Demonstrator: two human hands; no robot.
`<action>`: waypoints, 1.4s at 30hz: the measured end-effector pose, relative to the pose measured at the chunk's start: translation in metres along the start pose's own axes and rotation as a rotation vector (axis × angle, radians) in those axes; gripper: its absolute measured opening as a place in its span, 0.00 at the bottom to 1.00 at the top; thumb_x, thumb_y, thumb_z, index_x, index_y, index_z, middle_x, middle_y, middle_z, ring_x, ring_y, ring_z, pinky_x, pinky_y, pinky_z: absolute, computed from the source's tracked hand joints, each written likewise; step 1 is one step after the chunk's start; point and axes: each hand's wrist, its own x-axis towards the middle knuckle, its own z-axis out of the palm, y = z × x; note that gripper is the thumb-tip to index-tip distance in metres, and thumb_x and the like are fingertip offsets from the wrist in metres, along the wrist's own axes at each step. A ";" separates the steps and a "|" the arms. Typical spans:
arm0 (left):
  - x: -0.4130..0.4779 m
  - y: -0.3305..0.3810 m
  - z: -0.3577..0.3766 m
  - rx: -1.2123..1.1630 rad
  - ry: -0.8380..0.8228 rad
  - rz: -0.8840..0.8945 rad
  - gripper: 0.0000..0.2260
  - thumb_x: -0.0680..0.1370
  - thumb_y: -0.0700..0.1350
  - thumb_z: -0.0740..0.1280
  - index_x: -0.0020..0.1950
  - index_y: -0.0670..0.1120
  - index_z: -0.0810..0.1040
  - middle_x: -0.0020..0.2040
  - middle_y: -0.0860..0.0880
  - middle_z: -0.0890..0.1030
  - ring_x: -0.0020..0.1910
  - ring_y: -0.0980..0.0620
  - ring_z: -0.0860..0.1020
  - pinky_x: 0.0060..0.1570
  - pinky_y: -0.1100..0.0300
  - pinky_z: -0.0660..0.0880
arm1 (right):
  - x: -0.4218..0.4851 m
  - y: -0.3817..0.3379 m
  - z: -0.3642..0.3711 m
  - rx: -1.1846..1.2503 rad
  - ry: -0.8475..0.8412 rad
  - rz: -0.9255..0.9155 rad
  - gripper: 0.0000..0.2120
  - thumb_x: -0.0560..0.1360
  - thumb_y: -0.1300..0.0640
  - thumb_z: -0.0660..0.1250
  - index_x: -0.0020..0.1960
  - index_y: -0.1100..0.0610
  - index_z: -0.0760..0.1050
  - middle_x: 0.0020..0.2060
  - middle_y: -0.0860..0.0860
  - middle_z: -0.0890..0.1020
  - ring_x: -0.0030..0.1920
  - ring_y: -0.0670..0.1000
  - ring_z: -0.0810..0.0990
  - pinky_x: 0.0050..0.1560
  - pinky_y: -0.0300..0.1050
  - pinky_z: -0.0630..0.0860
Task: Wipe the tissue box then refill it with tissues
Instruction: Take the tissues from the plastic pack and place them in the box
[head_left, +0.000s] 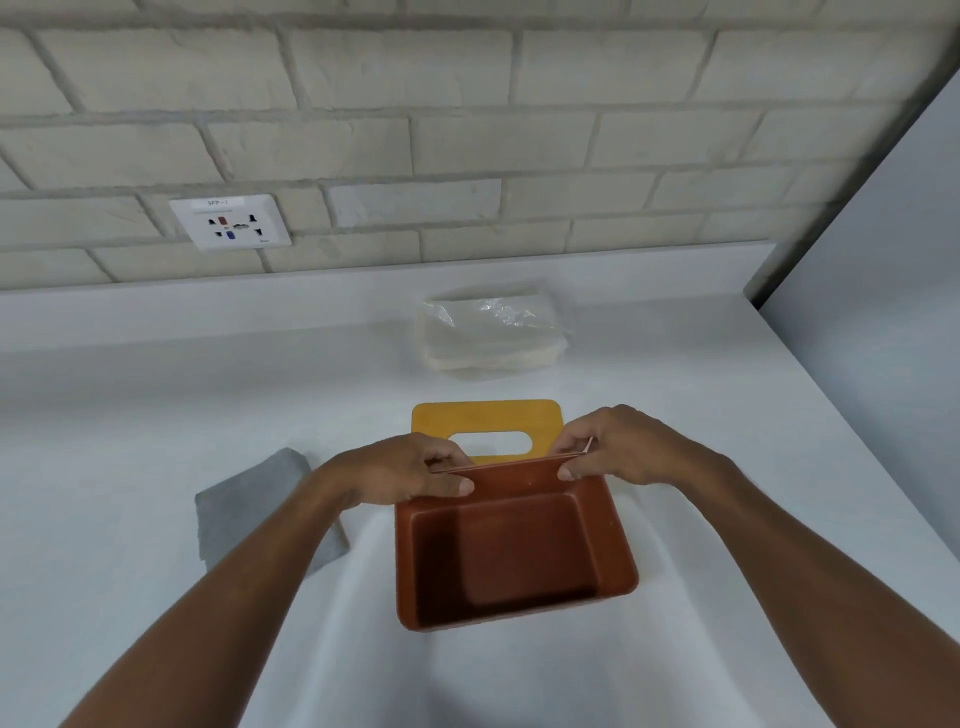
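Note:
A brown tissue box (511, 556) stands open and empty on the white counter, its inside facing up. My left hand (400, 470) pinches the far rim at its left corner. My right hand (618, 449) pinches the same rim at its right corner. The yellow lid (485, 418) with an oval slot lies flat just behind the box. A plastic-wrapped pack of white tissues (491, 332) rests farther back near the wall. A folded grey cloth (254, 506) lies left of the box, partly under my left forearm.
The white counter (156, 415) runs to a brick wall with a power socket (231, 222) at the back left. A grey-white panel (883, 291) rises along the counter's right edge.

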 end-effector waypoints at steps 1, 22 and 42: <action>0.000 0.000 0.000 0.015 -0.012 -0.009 0.18 0.75 0.64 0.74 0.61 0.58 0.83 0.50 0.58 0.83 0.52 0.57 0.81 0.58 0.59 0.75 | 0.002 0.000 -0.001 0.002 -0.006 -0.010 0.10 0.67 0.40 0.74 0.47 0.37 0.80 0.41 0.33 0.81 0.45 0.41 0.80 0.55 0.51 0.77; 0.066 0.027 -0.040 0.447 0.459 -0.281 0.28 0.73 0.68 0.72 0.68 0.57 0.74 0.66 0.45 0.75 0.59 0.43 0.80 0.60 0.48 0.77 | 0.088 0.015 -0.026 0.723 0.366 0.303 0.15 0.78 0.55 0.66 0.63 0.55 0.74 0.53 0.52 0.80 0.45 0.51 0.81 0.50 0.48 0.79; 0.091 0.038 -0.058 0.531 0.861 -0.244 0.28 0.76 0.65 0.69 0.72 0.54 0.71 0.71 0.45 0.68 0.67 0.39 0.72 0.61 0.45 0.72 | 0.161 0.033 -0.036 0.495 0.560 0.519 0.13 0.75 0.62 0.57 0.49 0.63 0.79 0.47 0.59 0.82 0.48 0.61 0.81 0.41 0.47 0.73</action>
